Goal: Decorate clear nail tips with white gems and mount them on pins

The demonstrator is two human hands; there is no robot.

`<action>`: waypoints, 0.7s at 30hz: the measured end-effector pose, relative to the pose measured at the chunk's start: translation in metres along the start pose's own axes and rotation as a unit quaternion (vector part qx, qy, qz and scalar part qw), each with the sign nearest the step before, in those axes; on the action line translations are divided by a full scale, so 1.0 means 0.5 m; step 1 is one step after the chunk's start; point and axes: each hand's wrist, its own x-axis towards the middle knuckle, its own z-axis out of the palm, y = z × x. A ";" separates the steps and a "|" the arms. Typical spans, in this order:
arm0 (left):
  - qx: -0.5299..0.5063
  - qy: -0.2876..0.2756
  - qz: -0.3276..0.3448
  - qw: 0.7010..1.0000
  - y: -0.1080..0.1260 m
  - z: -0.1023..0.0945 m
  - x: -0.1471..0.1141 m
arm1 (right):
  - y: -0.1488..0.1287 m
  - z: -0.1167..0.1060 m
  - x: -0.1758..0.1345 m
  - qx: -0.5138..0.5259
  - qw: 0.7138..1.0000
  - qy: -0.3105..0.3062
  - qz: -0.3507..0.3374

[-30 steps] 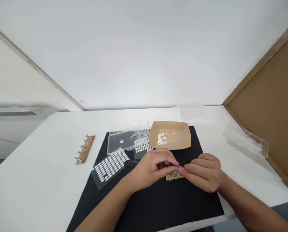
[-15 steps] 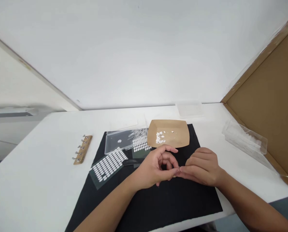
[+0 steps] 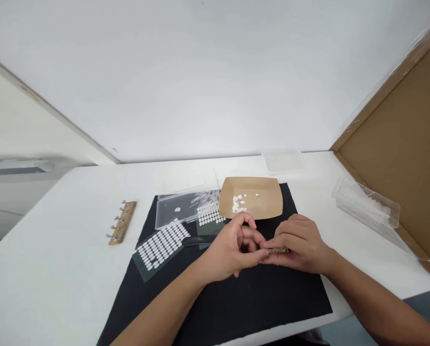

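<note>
Over the black mat [image 3: 265, 307], my two hands meet. Between the fingers of my right hand [image 3: 301, 242] shows a small wooden strip [image 3: 278, 250] with bits of metal on it, mostly covered by that hand. The thumb and forefinger of my left hand [image 3: 233, 247] close at the strip's left end; whether a smaller piece is also pinched there I cannot tell. Beyond the hands lies a brown paper tray [image 3: 269, 194] holding small white pieces [image 3: 239, 204]. A sheet of white oval stickers [image 3: 163, 246] lies left of my left hand, with a second sticker sheet [image 3: 209, 215] farther back.
A similar wooden strip with metal pegs [image 3: 122, 223] lies on the white table [image 3: 74, 269] at left. A clear box [image 3: 171, 211] holds thin clear pieces. A black-handled tool [image 3: 198, 240] lies by my left wrist. Another clear box [image 3: 366, 204] stands right, beside a cardboard panel [image 3: 402, 144].
My right hand has turned and its fingers have shifted, so the wooden strip now shows between them. My left hand stays nearly in place, still pinching.
</note>
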 end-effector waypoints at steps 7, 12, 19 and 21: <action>0.263 0.026 0.155 0.952 0.010 -0.024 -0.005 | 0.009 -0.009 -0.008 0.020 0.999 -0.029 0.030; 0.418 0.032 0.333 0.845 0.025 -0.048 -0.010 | 0.019 -0.016 -0.010 0.022 0.997 -0.057 0.047; 0.458 -0.022 0.371 0.807 0.026 -0.036 -0.007 | 0.024 -0.016 -0.018 0.028 0.984 -0.149 0.090; 0.482 -0.034 0.363 0.796 0.023 -0.035 -0.006 | 0.023 -0.016 -0.017 0.029 0.982 -0.157 0.097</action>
